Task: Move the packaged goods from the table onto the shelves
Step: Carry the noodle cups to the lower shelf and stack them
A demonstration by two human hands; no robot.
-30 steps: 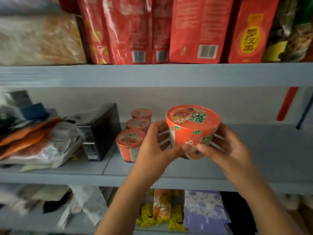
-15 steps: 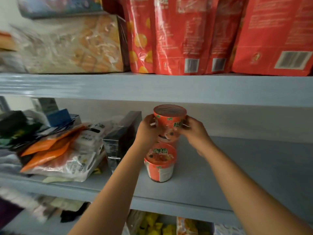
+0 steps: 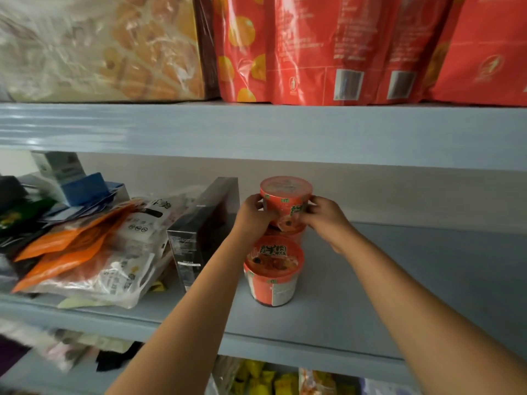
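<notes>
On the grey middle shelf (image 3: 399,280), near its back edge beside a black box (image 3: 199,232), with left hand (image 3: 252,216) and right hand (image 3: 322,216) curled round the noodle cup (image 3: 285,198) right over a second cup (image 3: 291,233): lower level, centre, then let go slowly.

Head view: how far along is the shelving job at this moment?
Done: one noodle cup stands at the front of the middle shelf, with another cup behind it. In hand: the left hand and right hand grip a third cup over that rear one; whether it rests on it is unclear. Left: letting go. The table is out of view, so remaining goods cannot be counted.
</notes>
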